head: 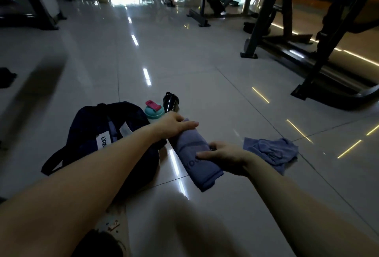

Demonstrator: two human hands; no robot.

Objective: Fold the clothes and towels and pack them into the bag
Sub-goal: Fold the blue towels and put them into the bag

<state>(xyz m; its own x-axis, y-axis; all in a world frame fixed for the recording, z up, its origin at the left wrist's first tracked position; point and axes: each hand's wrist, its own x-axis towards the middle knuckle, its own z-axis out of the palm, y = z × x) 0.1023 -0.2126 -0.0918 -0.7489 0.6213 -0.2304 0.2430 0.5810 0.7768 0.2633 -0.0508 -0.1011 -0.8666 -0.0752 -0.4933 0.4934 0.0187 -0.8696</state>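
Just right of the dark bag (92, 133), your left hand (175, 126) lies flat on the far end of the folded blue towel (191, 150) while your right hand (222, 157) grips its middle.

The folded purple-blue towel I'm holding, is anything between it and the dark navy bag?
Nothing visible does. The folded purple-blue towel, with the left hand on its far end and the right hand gripping its middle, is beside the dark navy bag. The teal bottle with a pink lid and the black bottle stand farther back.
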